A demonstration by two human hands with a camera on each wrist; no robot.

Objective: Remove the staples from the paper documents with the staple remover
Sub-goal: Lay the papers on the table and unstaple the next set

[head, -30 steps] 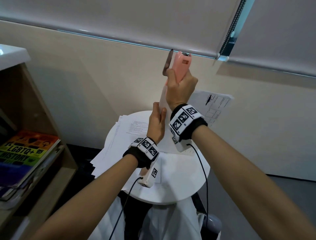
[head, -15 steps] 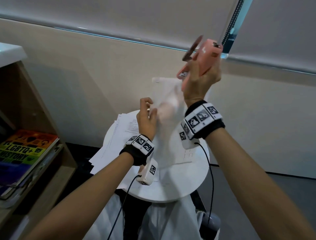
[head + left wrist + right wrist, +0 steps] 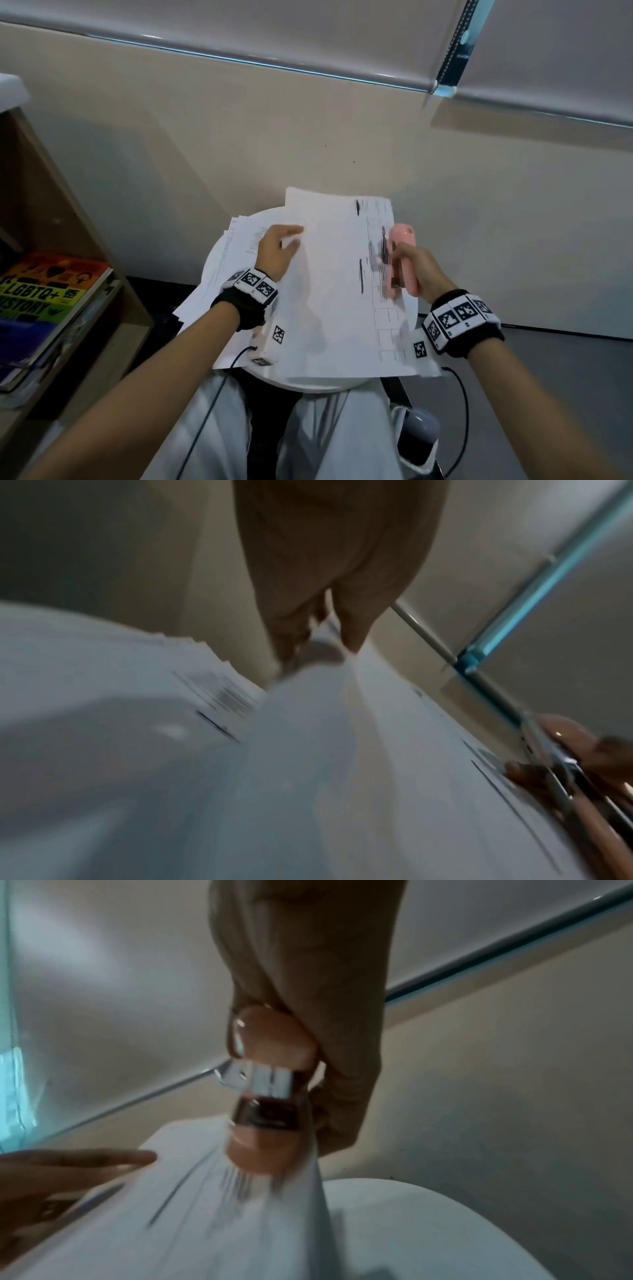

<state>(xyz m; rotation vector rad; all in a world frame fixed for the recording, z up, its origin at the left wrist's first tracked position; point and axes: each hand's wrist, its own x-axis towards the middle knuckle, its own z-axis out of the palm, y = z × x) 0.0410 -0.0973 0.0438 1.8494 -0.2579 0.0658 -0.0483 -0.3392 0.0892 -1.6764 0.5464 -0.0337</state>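
Note:
A white printed paper document (image 3: 329, 284) is spread just above the round white table (image 3: 318, 385). My left hand (image 3: 289, 236) pinches its left edge between thumb and fingers; the left wrist view shows the same left hand (image 3: 322, 642) on the blurred paper document (image 3: 308, 750). My right hand (image 3: 423, 270) grips the pink staple remover (image 3: 407, 240) at the sheet's right edge, its metal jaw against the print. In the right wrist view the right hand (image 3: 308, 1069) holds the staple remover (image 3: 270, 1047) over the paper document (image 3: 222, 1204). No staple is visible.
A fanned stack of papers (image 3: 219, 274) lies on the table's left side, overhanging it. A wooden shelf (image 3: 85, 274) with colourful books (image 3: 44, 291) stands at the left. The wall and a roller blind (image 3: 308, 31) are behind. My knees are under the table.
Both hands have come down from in front of the blind to the table. The paper, held upright before, now lies nearly flat across the table with the staple remover at its right edge.

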